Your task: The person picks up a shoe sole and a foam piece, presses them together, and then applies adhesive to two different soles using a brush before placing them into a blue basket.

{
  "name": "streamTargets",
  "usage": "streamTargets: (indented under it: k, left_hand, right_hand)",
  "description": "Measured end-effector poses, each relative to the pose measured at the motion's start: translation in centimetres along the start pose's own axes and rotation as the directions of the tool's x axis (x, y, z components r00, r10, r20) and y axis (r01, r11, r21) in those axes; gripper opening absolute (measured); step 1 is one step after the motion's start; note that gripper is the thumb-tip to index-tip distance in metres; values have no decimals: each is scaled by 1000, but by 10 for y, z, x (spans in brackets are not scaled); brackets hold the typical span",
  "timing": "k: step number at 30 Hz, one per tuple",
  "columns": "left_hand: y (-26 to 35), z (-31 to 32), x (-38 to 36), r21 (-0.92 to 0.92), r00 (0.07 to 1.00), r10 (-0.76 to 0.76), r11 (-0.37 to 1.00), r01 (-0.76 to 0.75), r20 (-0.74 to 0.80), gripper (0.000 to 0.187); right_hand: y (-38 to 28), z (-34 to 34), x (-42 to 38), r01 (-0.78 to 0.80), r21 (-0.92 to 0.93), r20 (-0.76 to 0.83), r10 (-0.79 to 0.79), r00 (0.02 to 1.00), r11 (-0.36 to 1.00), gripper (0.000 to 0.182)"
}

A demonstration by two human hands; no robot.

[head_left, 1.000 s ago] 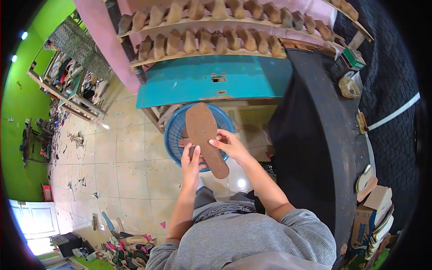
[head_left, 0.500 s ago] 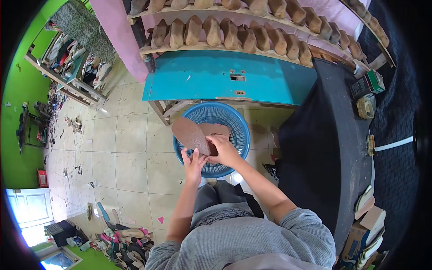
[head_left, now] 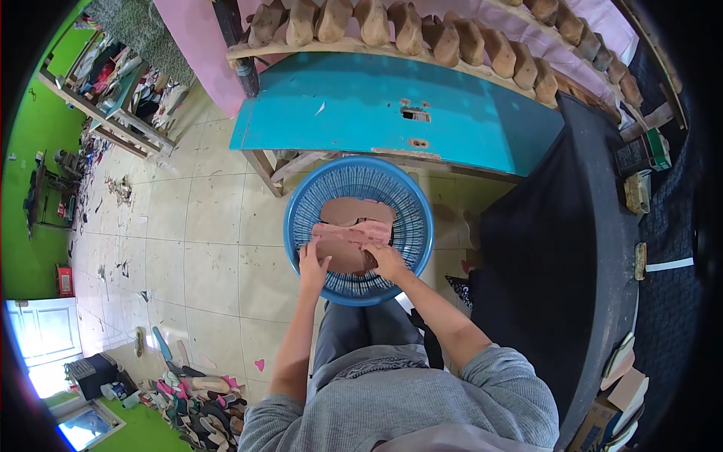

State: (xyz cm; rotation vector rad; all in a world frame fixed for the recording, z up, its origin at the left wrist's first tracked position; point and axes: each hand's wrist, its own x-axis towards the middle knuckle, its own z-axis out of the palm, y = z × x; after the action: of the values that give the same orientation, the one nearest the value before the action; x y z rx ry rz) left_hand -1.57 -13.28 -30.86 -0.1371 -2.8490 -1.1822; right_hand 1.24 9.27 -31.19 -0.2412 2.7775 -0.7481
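2 hands [head_left: 312, 269] [head_left: 387, 262] grip a brown sole [head_left: 343, 258] by its ends in the blue basket [head_left: 427, 226].

Gray ribbed top [head_left: 422, 399] was worn, its 2 sleeves [head_left: 508, 377] ending near elbows. Trousers [head_left: 360, 331] looked dark gray. Dark patterned band [head_left: 380, 363] showed at waist. Left hand [head_left: 313, 270], right hand [head_left: 387, 264] were bare.

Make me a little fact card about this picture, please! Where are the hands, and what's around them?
Left hand: at the left end of a brown sole
Right hand: at the sole's right end
Basket: blue, round, on the floor, more flat pieces inside
Table: blue-green, just beyond the basket
Foot-shaped blocks: in rows above the table
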Motion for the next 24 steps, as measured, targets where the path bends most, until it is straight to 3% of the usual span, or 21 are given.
streamTargets:
  k: [3, 4, 6, 8, 10, 18, 20, 24]
  left_hand:
    - [-13, 15, 9, -50, 931, 125, 992, -115, 343, 57]
    - [-15, 21, 8, -48, 930, 122, 993, -112, 346, 57]
    - [-16, 34, 5, 129, 866, 141, 965, -229, 480, 64]
    - [-18, 46, 2, 239, 843, 95, 937, -256, 529, 65]
    - [-21, 57, 0, 389, 773, -64, 888, -244, 631, 57]
    - [-29, 72, -1, 470, 747, -110, 834, -289, 655, 52]
    - [-31, 79, 0, 496, 821, -43, 814, -302, 569, 57]
    - [-31, 85, 4, 531, 831, -12, 774, -345, 557, 60]
  right_hand:
    - [6, 12, 12, -34, -54, 110, 40, 993, 998, 63]
    - [10, 17, 14, -31, -98, 172, 47, 984, 995, 63]
    - [16, 24, 18, -17, -67, 181, 29, 983, 998, 62]
    - [26, 36, 22, 0, -41, 182, 8, 983, 999, 62]
    - [30, 44, 24, -21, -107, 197, 41, 979, 994, 69]
    - [48, 85, 35, 13, -251, 126, 20, 992, 968, 72]
    - [44, 81, 36, 25, -253, 115, 4, 993, 967, 72]
    - [40, 76, 33, 22, -321, 112, 15, 994, 947, 74]
